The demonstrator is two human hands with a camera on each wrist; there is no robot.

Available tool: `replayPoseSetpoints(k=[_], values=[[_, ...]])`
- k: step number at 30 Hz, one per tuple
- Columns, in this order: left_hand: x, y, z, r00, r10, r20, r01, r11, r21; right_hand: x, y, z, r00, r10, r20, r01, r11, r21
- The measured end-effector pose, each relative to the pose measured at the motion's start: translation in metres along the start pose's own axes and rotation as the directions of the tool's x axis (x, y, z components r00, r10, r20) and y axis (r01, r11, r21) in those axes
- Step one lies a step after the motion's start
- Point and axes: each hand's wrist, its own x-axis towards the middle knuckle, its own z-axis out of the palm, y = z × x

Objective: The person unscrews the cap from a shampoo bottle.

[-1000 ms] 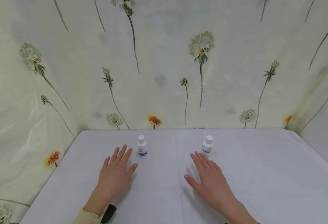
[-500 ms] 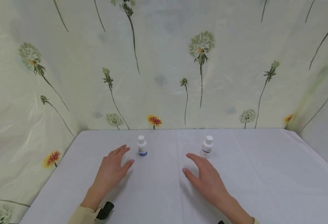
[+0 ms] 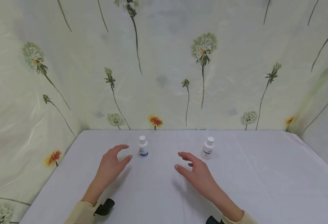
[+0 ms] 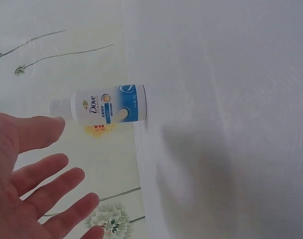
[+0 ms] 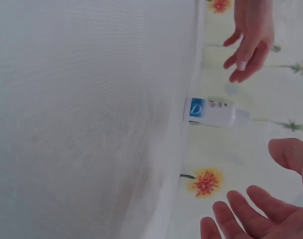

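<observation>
Two small white bottles with white caps stand upright on the white-covered table. The left bottle (image 3: 143,147), marked Dove with a blue band in the left wrist view, is just right of my left hand (image 3: 109,165). That hand hovers with thumb and fingers spread and loosely bent, holding nothing. My right hand (image 3: 199,174) is likewise raised over the cloth, thumb apart from its bent fingers, with nothing between them. Beyond it and to its right stands the right bottle (image 3: 208,148). In the right wrist view, a blue-labelled bottle (image 5: 211,112) appears between both hands.
White cloth (image 3: 264,174) covers the table. Behind and at both sides hangs a pale curtain (image 3: 164,62) printed with dandelions and orange flowers. A black wrist device (image 3: 104,207) sits by the left sleeve, another (image 3: 213,220) by the right.
Both hands have turned from flat, palm-down, to thumb-up with bent fingers. The right hand has shifted left, away from the right bottle; the left hand drew slightly left. Neither bottle has moved.
</observation>
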Motion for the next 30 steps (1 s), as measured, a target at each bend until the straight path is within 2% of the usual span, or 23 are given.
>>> replayPoseSetpoints(k=[5, 13, 23, 30], values=[[0.003, 0.0, 0.0, 0.999, -0.028, -0.023, 0.027, 0.998, -0.052, 0.009, -0.002, 0.008, 1.0, -0.019, -0.023, 0.02, 0.998, 0.061], [0.009, -0.002, 0.002, 0.998, -0.068, -0.013, 0.066, 0.991, -0.118, 0.019, -0.003, 0.019, 0.999, -0.007, -0.039, 0.012, 0.99, 0.143], [0.014, 0.004, 0.003, 0.998, -0.054, -0.016, 0.051, 0.989, -0.138, 0.027, -0.003, 0.03, 1.0, 0.024, 0.004, -0.024, 0.979, 0.201], [0.019, 0.005, 0.002, 0.999, -0.042, -0.023, 0.038, 0.986, -0.162, 0.033, -0.001, 0.036, 1.0, -0.008, 0.011, 0.006, 0.977, 0.214]])
